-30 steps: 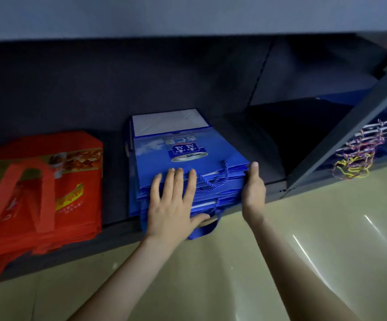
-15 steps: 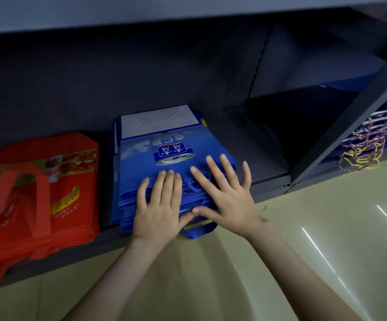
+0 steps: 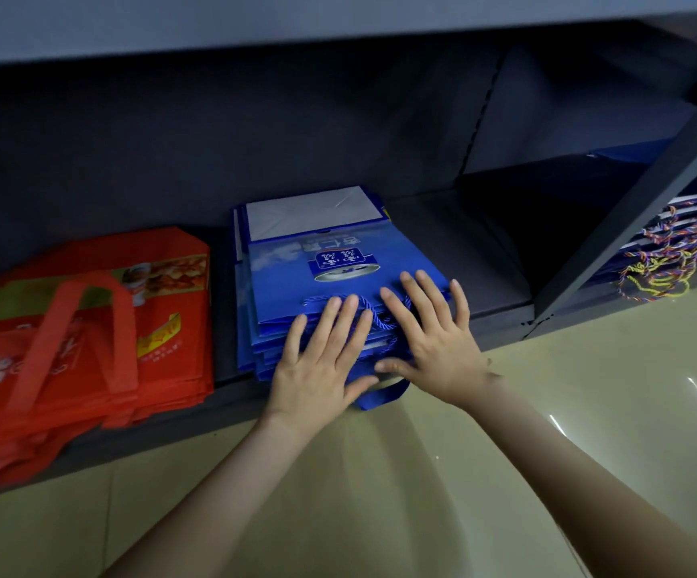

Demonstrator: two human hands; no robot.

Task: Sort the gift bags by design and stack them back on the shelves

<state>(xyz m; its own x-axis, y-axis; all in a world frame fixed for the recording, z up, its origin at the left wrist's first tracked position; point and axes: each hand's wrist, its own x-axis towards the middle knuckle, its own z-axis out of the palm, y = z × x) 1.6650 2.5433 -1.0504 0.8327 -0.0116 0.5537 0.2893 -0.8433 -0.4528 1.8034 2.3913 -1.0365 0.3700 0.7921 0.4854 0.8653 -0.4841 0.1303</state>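
— Where's the blue stack (image 3: 330, 277)?
— On the shelf (image 3: 501, 302), beside the red bags (image 3: 88, 327) — both hands, left (image 3: 322, 360) and right (image 3: 430, 340), spread flat on top.
— Handling?
— Light, slippery paper, I'd judge; grip the side edges, not the cords (image 3: 376, 317).

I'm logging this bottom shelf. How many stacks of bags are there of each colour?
Red fabric bag stack with strap handles: 1
Blue paper gift bag stack with blue cord handles: 1
Dark blue bag stack with multicoloured cord handles: 1
Total: 3 stacks; the bags within each stack cannot be counted.
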